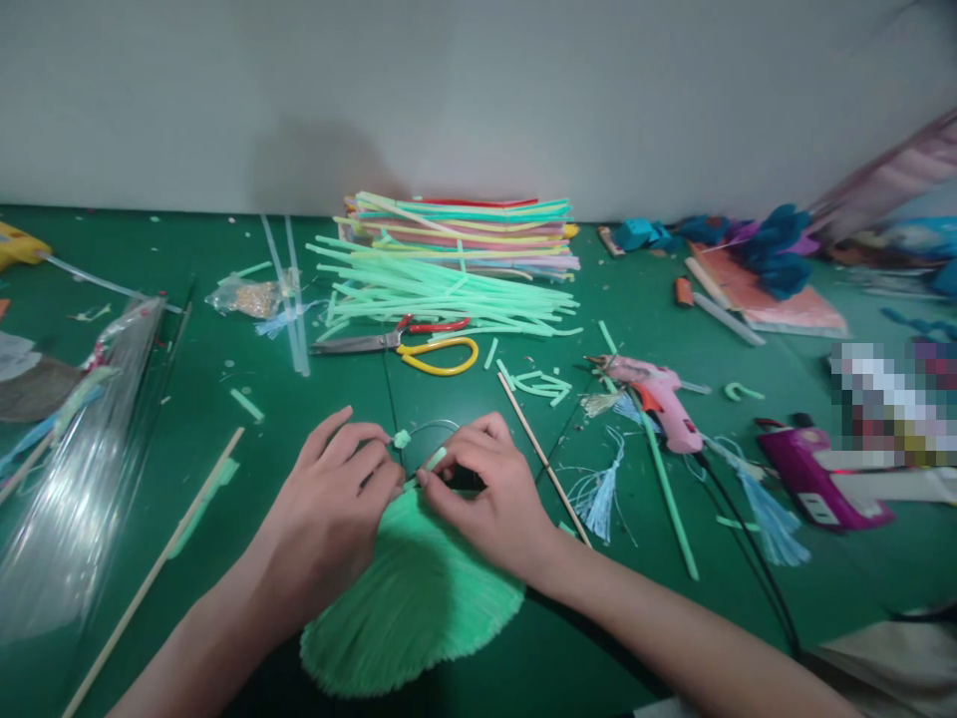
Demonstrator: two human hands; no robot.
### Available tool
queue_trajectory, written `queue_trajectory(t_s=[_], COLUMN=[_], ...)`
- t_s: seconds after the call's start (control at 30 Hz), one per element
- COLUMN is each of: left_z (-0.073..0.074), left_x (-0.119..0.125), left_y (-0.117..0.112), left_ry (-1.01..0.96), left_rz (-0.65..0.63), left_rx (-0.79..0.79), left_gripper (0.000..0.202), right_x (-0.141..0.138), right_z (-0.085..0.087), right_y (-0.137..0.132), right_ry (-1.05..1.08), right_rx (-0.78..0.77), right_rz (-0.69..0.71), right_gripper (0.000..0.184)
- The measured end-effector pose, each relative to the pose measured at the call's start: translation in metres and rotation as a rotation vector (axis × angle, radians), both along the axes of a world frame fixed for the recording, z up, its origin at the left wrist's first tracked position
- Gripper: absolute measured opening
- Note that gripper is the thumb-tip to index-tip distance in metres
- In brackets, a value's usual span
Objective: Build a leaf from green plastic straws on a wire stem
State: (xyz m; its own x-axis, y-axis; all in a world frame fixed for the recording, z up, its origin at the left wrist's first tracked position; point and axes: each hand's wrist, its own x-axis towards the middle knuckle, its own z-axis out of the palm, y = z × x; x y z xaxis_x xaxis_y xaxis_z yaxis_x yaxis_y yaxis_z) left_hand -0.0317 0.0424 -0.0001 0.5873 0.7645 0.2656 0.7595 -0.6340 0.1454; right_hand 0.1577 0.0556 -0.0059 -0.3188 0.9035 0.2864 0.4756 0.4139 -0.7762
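A mint-green fan-shaped fringe piece (411, 598) lies on the green table in front of me. My left hand (333, 504) pinches its narrow top end, fingers curled together. My right hand (485, 489) pinches the same end from the other side, holding a short green straw piece (434, 459) against it. A thin wire loop with a small green bead (402, 438) rises just beyond my fingertips.
Scissors (419, 346) with red and yellow handles lie beyond my hands, by a heap of green straws (441, 289) and a coloured straw stack (478, 229). A pink glue gun (662, 399), blue tassels (602, 494) and wooden sticks (542, 459) lie right; a clear plastic sleeve (75, 479) lies left.
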Motion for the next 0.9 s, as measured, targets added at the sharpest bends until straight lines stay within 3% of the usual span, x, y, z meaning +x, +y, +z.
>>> queue_trajectory(t_s=[0.27,0.37,0.43,0.47,0.53,0.6,0.67,0.73,0.9], left_z=[0.004,0.006,0.006,0.007,0.01,0.015,0.02,0.023,0.02], left_x=[-0.007,-0.011,-0.011,-0.01,-0.005,0.001,0.005,0.008,0.007], left_y=[0.003,0.005,0.005,0.005,0.004,0.002,0.0,-0.001,0.0], left_ry=[-0.128,-0.357,-0.619,-0.781,-1.083,-1.225,-1.236,-1.241,-1.325], left_rz=[0.03,0.221,0.417,0.488,0.53,0.517,0.549,0.62,0.663], left_rx=[0.007,0.028,-0.014,-0.094,-0.433,-0.904,-1.224,-1.308,-1.258], left_gripper=[0.016,0.01,0.028,0.044,0.065,0.067,0.059,0.055,0.057], right_x=[0.007,0.016,0.021,0.022,0.023,0.022,0.021,0.021,0.024], right_z=[0.005,0.004,0.002,0.001,0.0,0.0,0.001,0.003,0.009], right_y=[0.005,0.01,0.011,0.012,0.011,0.011,0.01,0.01,0.012], right_ry=[0.021,0.085,0.174,0.226,0.329,0.406,0.439,0.458,0.516], right_rx=[-0.083,-0.064,-0.055,-0.057,-0.061,-0.092,-0.149,-0.215,-0.276], right_rz=[-0.038,-0.128,-0.195,-0.214,-0.228,-0.205,-0.171,-0.15,-0.109], right_gripper=[0.013,0.004,0.005,0.005,0.004,0.004,0.003,0.004,0.004])
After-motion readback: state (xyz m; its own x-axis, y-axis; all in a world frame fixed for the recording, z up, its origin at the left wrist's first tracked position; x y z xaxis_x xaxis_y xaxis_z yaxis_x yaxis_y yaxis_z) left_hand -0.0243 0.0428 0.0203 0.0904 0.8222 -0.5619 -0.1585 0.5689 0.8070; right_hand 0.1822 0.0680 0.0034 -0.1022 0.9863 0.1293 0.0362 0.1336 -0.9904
